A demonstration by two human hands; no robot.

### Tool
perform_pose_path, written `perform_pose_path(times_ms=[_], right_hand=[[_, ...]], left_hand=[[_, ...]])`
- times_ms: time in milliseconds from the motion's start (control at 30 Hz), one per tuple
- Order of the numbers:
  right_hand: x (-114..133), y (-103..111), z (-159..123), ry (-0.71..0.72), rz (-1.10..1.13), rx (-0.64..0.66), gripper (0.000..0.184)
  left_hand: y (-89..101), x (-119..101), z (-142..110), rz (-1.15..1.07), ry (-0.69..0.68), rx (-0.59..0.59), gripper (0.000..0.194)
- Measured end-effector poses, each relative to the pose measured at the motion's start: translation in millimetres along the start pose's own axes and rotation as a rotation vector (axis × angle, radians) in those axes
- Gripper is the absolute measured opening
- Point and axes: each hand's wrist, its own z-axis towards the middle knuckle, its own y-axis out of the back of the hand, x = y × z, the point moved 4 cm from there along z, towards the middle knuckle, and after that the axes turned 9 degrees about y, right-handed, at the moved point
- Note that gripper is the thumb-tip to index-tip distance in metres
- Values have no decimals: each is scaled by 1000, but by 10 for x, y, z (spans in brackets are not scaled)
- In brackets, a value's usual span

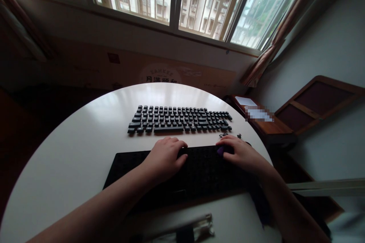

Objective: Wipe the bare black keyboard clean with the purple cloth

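A black keyboard base [211,167] lies on the white round table, its surface dark, with its keycaps off. My left hand [165,157] is bent over the base's far edge, thumb on the near side and fingers curled beyond it. Closed fingers of my right hand [238,153] pinch a small bunched purple cloth [220,151] at the base's far right part. Beyond the base, detached black keycaps [173,117] are laid out in keyboard order. A black cable [224,135] lies just behind my right hand.
A clear plastic bag [202,226] with something dark lies at the near edge of the white table [65,148]. Dark purple fabric [261,201] hangs beside my right forearm. To the right are a wooden stand [265,127] with papers and a wooden chair back [316,100].
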Motion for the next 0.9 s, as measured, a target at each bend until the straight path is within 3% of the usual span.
perform_pose_path(times_ms=[300,600,900], right_hand=[[20,1,60,-64,-57,-36,21],[-100,-10,-45,-2,28,27,44],[-21,2,26,-74,16,-48,29]], left_hand=[[-7,1,15,-9,1,-10,31],[-7,7,1,-1,6,-7,31],[-9,-4,14,5,-1,-1,32]])
